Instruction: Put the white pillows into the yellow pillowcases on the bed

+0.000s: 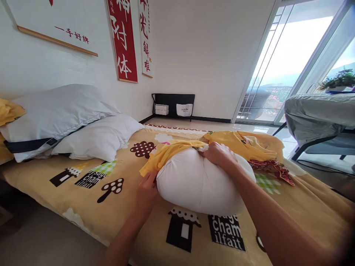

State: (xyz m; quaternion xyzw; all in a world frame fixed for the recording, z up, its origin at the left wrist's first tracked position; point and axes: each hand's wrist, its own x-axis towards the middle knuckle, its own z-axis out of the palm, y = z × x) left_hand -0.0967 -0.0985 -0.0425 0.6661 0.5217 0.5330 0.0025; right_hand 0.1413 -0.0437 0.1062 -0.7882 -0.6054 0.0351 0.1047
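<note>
A plump white pillow (199, 181) lies on the bed in front of me. A yellow pillowcase (166, 153) is bunched along its far side and over its left end. At that left end, my left hand (146, 186) is closed on the pillowcase's edge, its fingertips partly hidden. My right hand (222, 155) reaches over the top of the pillow and grips a pinch of white fabric beside the yellow cloth. The right hand's fingers are curled, and the pillow's far side is out of sight.
Two white pillows (94, 136) rest at the left by the wall. Another yellow cloth (244, 144) with a red patterned trim lies at the right. The bed's patterned sheet (124, 214) spreads beneath. A covered chair (318, 114) stands by the glass door; a low black rack (173, 101) is behind.
</note>
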